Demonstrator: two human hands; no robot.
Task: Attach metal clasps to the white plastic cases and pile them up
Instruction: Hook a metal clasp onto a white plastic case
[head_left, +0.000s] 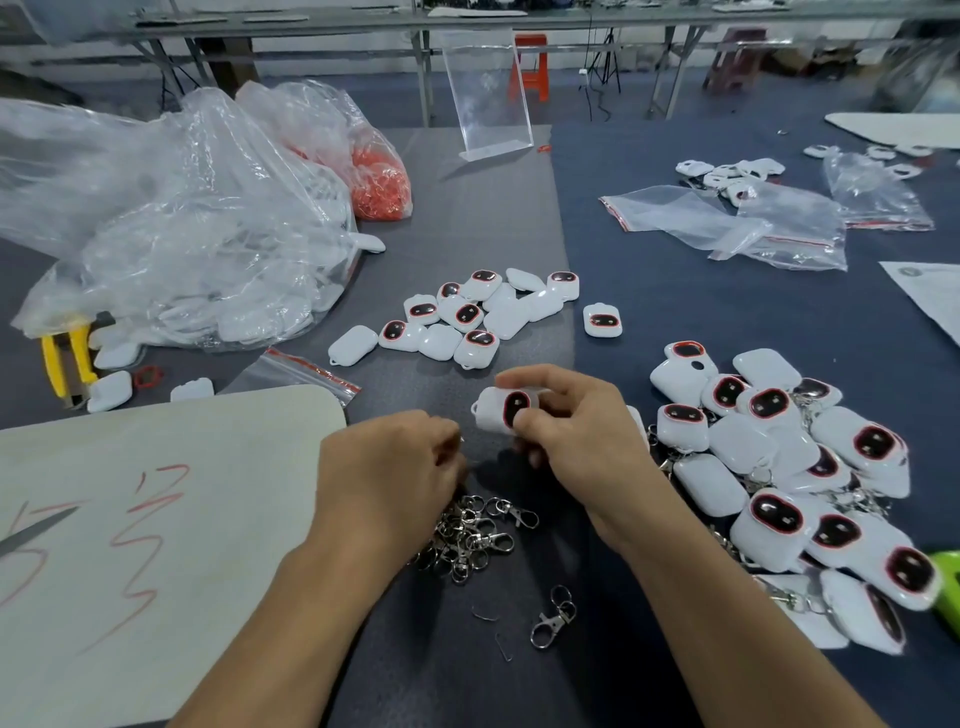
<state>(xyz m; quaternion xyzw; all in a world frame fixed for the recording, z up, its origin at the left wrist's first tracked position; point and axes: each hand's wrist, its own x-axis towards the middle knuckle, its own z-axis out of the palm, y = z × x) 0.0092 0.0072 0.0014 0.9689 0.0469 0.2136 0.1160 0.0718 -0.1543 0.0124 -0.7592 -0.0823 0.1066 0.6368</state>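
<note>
The right hand (576, 436) holds one white case (498, 410) a little above the table (467, 208). The fingers are curled over its top and the thumb presses on the dark oval face. The left hand (389, 467) is just beside it, with the fingers bent down over the pile of metal clasps (472, 535). Whether it already pinches a clasp cannot be told, because the fingertips are hidden.

The case looks light, stiff and glossy, so it is probably slippery. A grip across the two broad sides, as now, seems safe, and it leaves free the small loop at the left end of the case, where the clasp must probably go. The clasps are small, hard and tangled together, so it is likely best to take one by its ring and lift it slowly.

One loose clasp (553, 618) lies apart, nearer to the person. The cases with clasps (779, 467) are heaped on the right. The bare cases (467, 317) wait further away, behind the hands.
</note>
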